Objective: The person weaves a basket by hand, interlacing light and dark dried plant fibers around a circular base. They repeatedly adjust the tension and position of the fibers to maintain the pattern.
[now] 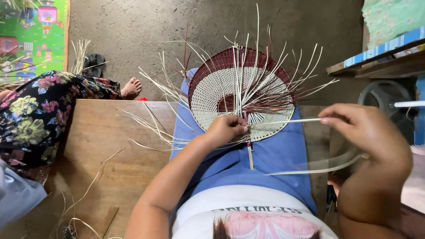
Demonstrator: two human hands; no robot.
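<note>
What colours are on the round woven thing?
Cream woven disc with dark red rim and centre patch, seen in the head view.

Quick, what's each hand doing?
Left hand: closed, pinching the woven fan.
Right hand: closed, pulling a pale strip.

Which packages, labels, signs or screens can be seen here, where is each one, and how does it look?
No package, sign or screen shows.
Printed shirt: bottom centre, worn by the person; white with a pink design and dark lettering.
Play mat: top left on the floor; green, with colourful square pictures.
</note>
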